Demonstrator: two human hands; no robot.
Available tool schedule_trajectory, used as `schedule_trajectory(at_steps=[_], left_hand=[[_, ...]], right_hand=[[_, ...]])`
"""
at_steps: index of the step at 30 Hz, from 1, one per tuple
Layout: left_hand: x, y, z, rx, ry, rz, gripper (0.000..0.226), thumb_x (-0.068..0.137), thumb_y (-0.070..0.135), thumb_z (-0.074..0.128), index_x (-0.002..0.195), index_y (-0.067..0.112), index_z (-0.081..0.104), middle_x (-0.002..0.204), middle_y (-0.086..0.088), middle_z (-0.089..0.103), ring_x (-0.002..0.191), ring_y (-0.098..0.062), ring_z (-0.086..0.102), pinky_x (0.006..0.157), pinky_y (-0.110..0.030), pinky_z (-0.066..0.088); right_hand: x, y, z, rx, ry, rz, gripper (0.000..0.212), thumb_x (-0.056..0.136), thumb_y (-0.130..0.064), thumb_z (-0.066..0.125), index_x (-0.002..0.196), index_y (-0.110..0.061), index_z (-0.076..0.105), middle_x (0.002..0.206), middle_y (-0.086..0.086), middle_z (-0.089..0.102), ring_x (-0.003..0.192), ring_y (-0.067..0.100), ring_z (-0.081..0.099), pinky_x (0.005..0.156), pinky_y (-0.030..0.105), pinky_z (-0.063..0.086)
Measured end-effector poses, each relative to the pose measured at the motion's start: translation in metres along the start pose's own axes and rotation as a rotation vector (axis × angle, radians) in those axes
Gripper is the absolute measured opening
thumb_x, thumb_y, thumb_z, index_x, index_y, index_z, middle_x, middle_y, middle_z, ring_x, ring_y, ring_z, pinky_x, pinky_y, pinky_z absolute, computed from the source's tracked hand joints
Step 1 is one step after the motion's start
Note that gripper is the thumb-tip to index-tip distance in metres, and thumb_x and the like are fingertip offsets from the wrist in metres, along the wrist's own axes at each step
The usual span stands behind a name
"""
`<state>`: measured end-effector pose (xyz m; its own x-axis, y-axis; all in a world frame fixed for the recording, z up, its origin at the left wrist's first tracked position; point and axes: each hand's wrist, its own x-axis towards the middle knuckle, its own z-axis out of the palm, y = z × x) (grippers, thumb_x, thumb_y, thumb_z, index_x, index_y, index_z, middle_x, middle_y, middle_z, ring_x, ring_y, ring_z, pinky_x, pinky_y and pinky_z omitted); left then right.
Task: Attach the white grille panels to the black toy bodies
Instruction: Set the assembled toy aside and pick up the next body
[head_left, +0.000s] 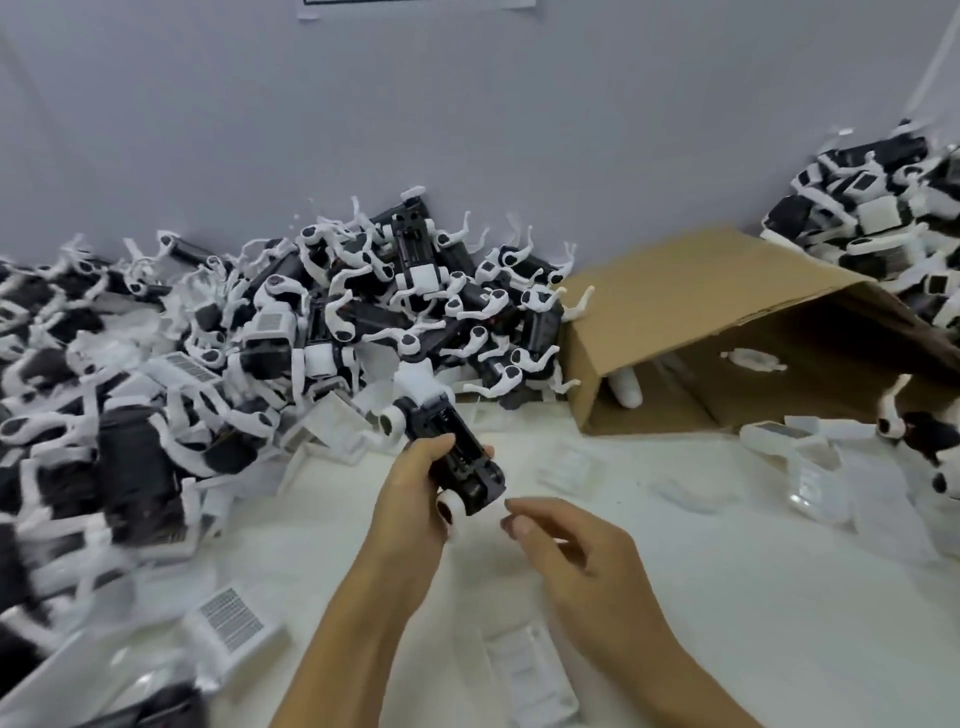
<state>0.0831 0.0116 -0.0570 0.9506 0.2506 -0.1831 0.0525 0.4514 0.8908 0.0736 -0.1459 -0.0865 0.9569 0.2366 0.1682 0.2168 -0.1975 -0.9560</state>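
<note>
Left hand (415, 493) grasps a blocky black toy body (457, 457), angled toward 11 o'clock above the white table (727, 571). Right hand (566, 540), at 4 o'clock of it, hangs loosely curled, holding nothing. Ribbed white grille panel (234, 621) lies at 8 o'clock.

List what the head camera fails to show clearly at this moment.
- Right hand: whether its fingertips pinch anything; blur and overlap hide it.
- Black toy body in the left hand: its gripped side is covered by fingers.
- Cardboard box: the interior is shadowed, its contents unclear.
- Left pile: motion blur smears the parts.
</note>
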Motion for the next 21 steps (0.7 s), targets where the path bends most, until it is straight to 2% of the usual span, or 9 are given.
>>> schedule_trajectory(at_steps=[2, 5, 8, 11, 13, 15, 17, 19, 21], left_hand=[[-0.001, 0.000, 0.000, 0.029, -0.076, 0.007, 0.026, 0.096, 0.025, 0.057, 0.115, 0.007, 0.063, 0.104, -0.014, 0.076, 0.098, -0.029, 0.073, 0.086, -0.035, 0.058], [-0.006, -0.003, 0.001, 0.047, -0.211, 0.027, 0.045, 0.085, 0.030, 0.074, 0.122, 0.007, 0.062, 0.117, -0.018, 0.073, 0.111, -0.035, 0.069, 0.096, -0.044, 0.056], [-0.009, -0.008, 0.007, 0.025, -0.252, 0.042, 0.047, 0.083, 0.029, 0.073, 0.122, 0.005, 0.064, 0.121, -0.016, 0.072, 0.112, -0.036, 0.069, 0.096, -0.043, 0.057], [-0.010, -0.009, 0.011, 0.063, -0.244, 0.072, 0.045, 0.078, 0.031, 0.078, 0.115, 0.008, 0.071, 0.116, -0.016, 0.073, 0.105, -0.035, 0.072, 0.084, -0.035, 0.061], [-0.011, -0.009, 0.011, 0.071, -0.255, 0.087, 0.047, 0.072, 0.034, 0.082, 0.111, 0.009, 0.074, 0.116, -0.015, 0.074, 0.104, -0.035, 0.073, 0.080, -0.036, 0.061], [-0.011, -0.009, 0.012, 0.072, -0.275, 0.102, 0.053, 0.069, 0.035, 0.082, 0.112, 0.007, 0.072, 0.119, -0.012, 0.073, 0.107, -0.033, 0.072, 0.084, -0.038, 0.061], [-0.012, -0.009, 0.013, 0.102, -0.284, 0.120, 0.056, 0.070, 0.036, 0.080, 0.115, 0.004, 0.070, 0.120, -0.012, 0.073, 0.111, -0.033, 0.070, 0.092, -0.041, 0.059], [-0.013, -0.010, 0.016, 0.105, -0.302, 0.126, 0.056, 0.072, 0.036, 0.079, 0.115, 0.002, 0.070, 0.120, -0.013, 0.073, 0.113, -0.033, 0.069, 0.095, -0.042, 0.057], [-0.015, -0.011, 0.017, 0.098, -0.318, 0.135, 0.050, 0.074, 0.037, 0.077, 0.112, 0.005, 0.074, 0.121, -0.011, 0.072, 0.114, -0.032, 0.069, 0.094, -0.039, 0.058]], right_hand=[[0.000, -0.003, -0.003, 0.069, 0.100, -0.039, 0.020, 0.089, -0.036, 0.071, 0.109, -0.040, 0.068, 0.101, -0.024, 0.071, 0.098, -0.001, 0.067, 0.077, 0.011, 0.050], [0.000, -0.006, -0.007, 0.008, 0.169, -0.137, 0.060, 0.067, -0.062, 0.073, 0.122, -0.038, 0.061, 0.112, -0.024, 0.062, 0.110, -0.001, 0.061, 0.082, 0.015, 0.052], [-0.001, -0.008, -0.008, -0.069, 0.157, -0.170, 0.073, 0.062, -0.068, 0.079, 0.126, -0.041, 0.056, 0.118, -0.027, 0.056, 0.117, -0.003, 0.055, 0.084, 0.014, 0.049], [-0.003, -0.008, -0.008, -0.103, 0.140, -0.210, 0.067, 0.064, -0.069, 0.079, 0.125, -0.048, 0.057, 0.117, -0.027, 0.060, 0.117, -0.002, 0.057, 0.083, 0.013, 0.048], [-0.003, -0.010, -0.008, -0.110, 0.137, -0.200, 0.062, 0.061, -0.072, 0.074, 0.119, -0.056, 0.056, 0.114, -0.028, 0.062, 0.115, -0.004, 0.058, 0.081, 0.015, 0.050], [-0.004, -0.011, -0.007, -0.054, 0.121, -0.158, 0.050, 0.061, -0.072, 0.074, 0.106, -0.057, 0.060, 0.108, -0.029, 0.067, 0.108, -0.005, 0.061, 0.080, 0.020, 0.050], [-0.005, -0.011, -0.009, -0.037, 0.120, -0.154, 0.041, 0.064, -0.068, 0.075, 0.099, -0.049, 0.067, 0.098, -0.025, 0.072, 0.099, -0.001, 0.065, 0.079, 0.024, 0.050], [-0.005, -0.013, -0.012, -0.063, 0.151, -0.184, 0.040, 0.065, -0.064, 0.075, 0.099, -0.045, 0.067, 0.092, -0.021, 0.072, 0.094, 0.003, 0.067, 0.079, 0.025, 0.051], [-0.004, -0.014, -0.013, -0.067, 0.171, -0.199, 0.042, 0.065, -0.062, 0.075, 0.103, -0.048, 0.064, 0.094, -0.021, 0.072, 0.095, 0.004, 0.067, 0.082, 0.025, 0.052]])
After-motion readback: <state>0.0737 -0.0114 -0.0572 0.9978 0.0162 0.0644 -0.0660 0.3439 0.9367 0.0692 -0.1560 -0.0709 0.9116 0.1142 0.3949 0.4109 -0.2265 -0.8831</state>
